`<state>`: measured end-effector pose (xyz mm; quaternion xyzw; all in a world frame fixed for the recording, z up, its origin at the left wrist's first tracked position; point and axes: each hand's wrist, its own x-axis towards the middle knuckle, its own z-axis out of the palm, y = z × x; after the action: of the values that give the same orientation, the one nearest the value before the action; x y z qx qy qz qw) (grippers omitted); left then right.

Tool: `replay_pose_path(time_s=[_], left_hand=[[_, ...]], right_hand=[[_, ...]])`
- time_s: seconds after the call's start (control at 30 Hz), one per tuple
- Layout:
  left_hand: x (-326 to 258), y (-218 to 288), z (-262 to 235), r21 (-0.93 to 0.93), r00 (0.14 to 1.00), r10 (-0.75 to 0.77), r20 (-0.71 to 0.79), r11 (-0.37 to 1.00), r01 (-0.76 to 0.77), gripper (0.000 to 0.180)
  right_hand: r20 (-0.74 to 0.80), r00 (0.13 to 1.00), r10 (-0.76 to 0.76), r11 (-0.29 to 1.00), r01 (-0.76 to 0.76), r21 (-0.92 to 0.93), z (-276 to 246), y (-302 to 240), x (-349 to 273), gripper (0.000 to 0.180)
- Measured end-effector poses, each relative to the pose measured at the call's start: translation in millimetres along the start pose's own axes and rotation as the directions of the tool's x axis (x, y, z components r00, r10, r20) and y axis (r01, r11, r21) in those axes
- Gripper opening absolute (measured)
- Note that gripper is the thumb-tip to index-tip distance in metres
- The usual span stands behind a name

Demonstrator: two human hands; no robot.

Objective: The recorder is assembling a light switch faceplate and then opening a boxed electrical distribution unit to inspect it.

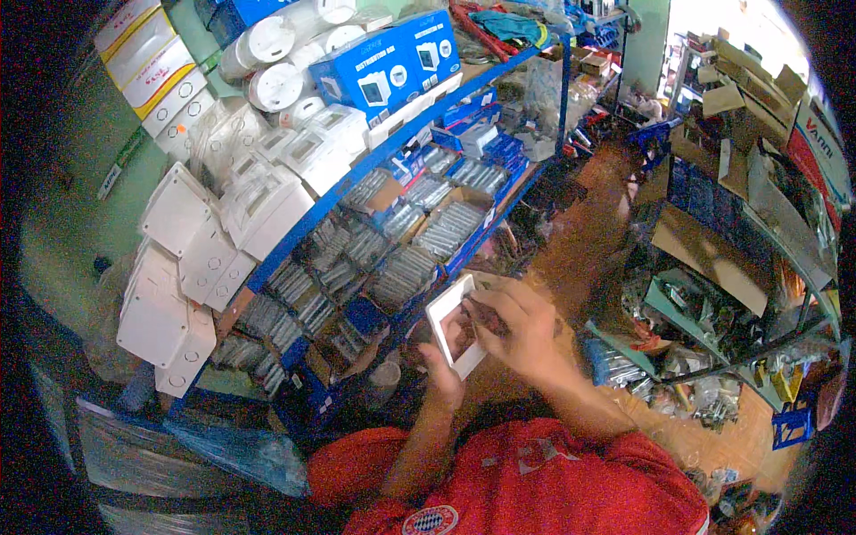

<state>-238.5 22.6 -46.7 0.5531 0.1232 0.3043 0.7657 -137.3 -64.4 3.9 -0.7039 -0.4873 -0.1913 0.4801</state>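
Note:
In front of my chest I hold a small white square frame (439,314) with a brownish middle, tilted on its side. I cannot tell whether that middle is an opening or a see-through pane. My left hand (444,373) supports the frame from below, its thumb along the near left edge. Skin-coloured shapes, perhaps fingers, show within the frame. Over the frame's right side my right hand (526,328) bends, its fingertips pressed together at the middle. What those fingertips pinch, if anything, is too small to tell.
To the left, a blue shelf (308,209) bears white junction boxes (165,312), a blue carton (392,67) and white rolls. Below lie boxes of silvery metal pieces (450,227). Opened cartons (713,254) crowd the right shelf. A brown floor strip (588,236) runs between.

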Motion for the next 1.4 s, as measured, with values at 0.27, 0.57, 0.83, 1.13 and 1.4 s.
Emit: replay_pose_path(time_s=[0.27,0.57,0.83,1.13,1.4], left_hand=[[-7,-7,6,0.119,0.999,-0.013,-0.034,0.993,0.017,0.105],[-13,-14,6,0.168,0.997,-0.004,0.072,0.986,-0.008,0.104],[6,-16,-1,0.051,1.0,-0.009,0.026,0.999,0.008,0.098],[-5,-19,8,0.026,0.985,-0.172,-0.005,0.985,0.173,0.09],[-5,-21,1,0.007,0.995,-0.084,-0.058,0.996,0.084,0.089]], right_hand=[[-0.117,0.978,0.174,0.938,-0.128,0.322,-7,-8,15,0.024],[-0.006,0.896,0.444,0.794,-0.39,0.467,5,17,-6,0.014],[0.247,0.876,0.415,0.812,-0.479,0.334,5,13,-43,0.024],[0.038,0.963,0.267,0.948,-0.27,0.169,-13,13,-17,0.03],[0.236,0.964,0.126,0.991,-0.133,0.011,-3,10,-36,0.045]])
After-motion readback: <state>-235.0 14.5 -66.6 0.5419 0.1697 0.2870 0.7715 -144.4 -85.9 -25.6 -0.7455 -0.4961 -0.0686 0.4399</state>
